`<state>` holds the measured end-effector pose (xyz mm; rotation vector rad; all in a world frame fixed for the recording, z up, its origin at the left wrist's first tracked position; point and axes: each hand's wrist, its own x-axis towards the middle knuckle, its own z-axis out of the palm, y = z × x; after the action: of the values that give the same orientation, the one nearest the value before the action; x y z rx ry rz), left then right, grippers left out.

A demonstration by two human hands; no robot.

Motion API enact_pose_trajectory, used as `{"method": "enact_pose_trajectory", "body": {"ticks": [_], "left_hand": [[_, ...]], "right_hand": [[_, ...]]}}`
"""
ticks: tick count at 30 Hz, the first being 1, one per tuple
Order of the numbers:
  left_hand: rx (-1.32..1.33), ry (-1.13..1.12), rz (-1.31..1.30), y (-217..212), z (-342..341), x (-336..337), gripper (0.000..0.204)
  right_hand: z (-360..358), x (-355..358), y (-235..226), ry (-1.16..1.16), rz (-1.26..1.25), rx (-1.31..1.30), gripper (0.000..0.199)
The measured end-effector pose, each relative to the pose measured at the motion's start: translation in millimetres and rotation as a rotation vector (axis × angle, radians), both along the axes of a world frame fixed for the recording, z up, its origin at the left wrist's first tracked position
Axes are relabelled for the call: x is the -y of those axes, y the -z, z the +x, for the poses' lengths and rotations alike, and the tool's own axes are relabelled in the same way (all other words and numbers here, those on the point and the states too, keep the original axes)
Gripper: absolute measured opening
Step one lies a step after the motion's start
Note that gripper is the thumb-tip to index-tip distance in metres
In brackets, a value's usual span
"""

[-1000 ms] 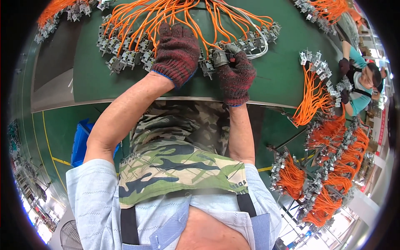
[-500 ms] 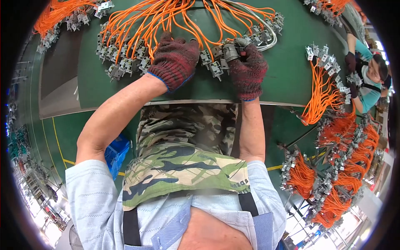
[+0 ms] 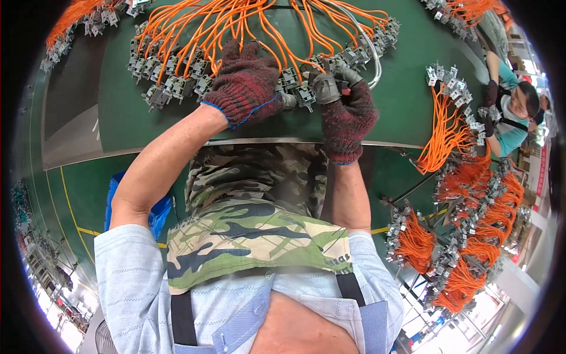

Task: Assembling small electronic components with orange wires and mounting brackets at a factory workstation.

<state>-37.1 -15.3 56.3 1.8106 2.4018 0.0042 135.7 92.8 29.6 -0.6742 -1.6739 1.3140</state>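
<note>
A fan of orange cables (image 3: 206, 26) lies over the green tabletop, each ending in a grey metal connector (image 3: 177, 84). My left hand (image 3: 244, 82), in a dark red knit glove, curls over the row's middle. Its grey-wrapped thumb rests beside a connector (image 3: 305, 94) at the near edge of the row; what its fingers grip is hidden. Right of that connector, my right hand (image 3: 352, 118), gloved alike, has its grey-wrapped thumb and forefinger bent toward each other. Anything between those tips is too small to make out. A white cable (image 3: 376, 65) loops just beyond it.
More orange cable bundles lie at the table's right side (image 3: 445, 127) and far left (image 3: 73, 20). Several hang on a rack (image 3: 477, 248) at the right, near a co-worker in a teal shirt (image 3: 513, 141). The table's metal front edge (image 3: 265, 141) runs before me; a blue bin (image 3: 159, 215) stands below.
My right hand has drawn slightly nearer to me and turned. The left thumb now shows beside the connector. The whole view has shifted a little.
</note>
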Motion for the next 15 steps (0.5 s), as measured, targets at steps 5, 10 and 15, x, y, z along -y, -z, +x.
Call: {"method": "enact_pose_trajectory", "body": {"ticks": [5, 10, 15], "left_hand": [[-0.055, 0.025, 0.050, 7, -2, 3, 0.053], [-0.073, 0.019, 0.124, 16, -2, 4, 0.051], [0.007, 0.029, 0.101, 6, -5, 6, 0.048]], "right_hand": [[-7, 15, 6, 0.040, 0.006, 0.052, 0.026], [-10, 16, 14, 0.084, 0.092, 0.141, 0.027], [-8, 17, 8, 0.037, 0.169, 0.228, 0.027]]}}
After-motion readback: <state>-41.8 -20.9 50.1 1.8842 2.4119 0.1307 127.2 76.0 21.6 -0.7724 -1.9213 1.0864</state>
